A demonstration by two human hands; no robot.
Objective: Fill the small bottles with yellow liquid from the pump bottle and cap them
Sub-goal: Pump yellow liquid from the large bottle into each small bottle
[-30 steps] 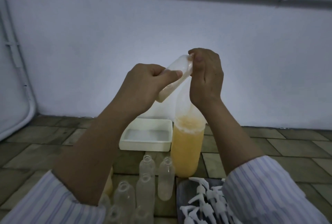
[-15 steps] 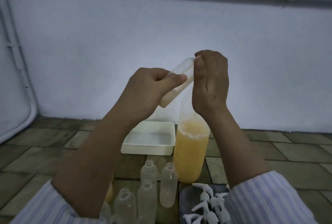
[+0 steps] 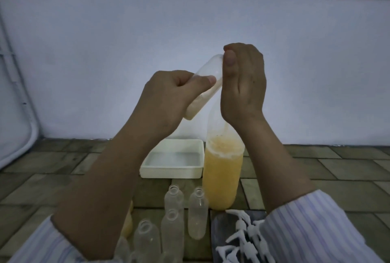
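Two hands work at centre frame: the left hand [image 3: 168,96] grips a tilted, part-filled small bottle [image 3: 205,87]; at three o'clock, the right hand [image 3: 242,81] curls, apparently over the pump bottle [image 3: 221,174]. Light, slippery plastic; hold mid-body.

Empty bottles [image 3: 175,218] crowd below — open floor [image 3: 52,178] leftward

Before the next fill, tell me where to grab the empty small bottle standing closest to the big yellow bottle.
Grip the empty small bottle round its straight middle body, below the shoulder, coming from above and the near side. It stands upright with its open neck up; the big yellow bottle crowds its far right and another empty bottle its left, so the near side looks freest.
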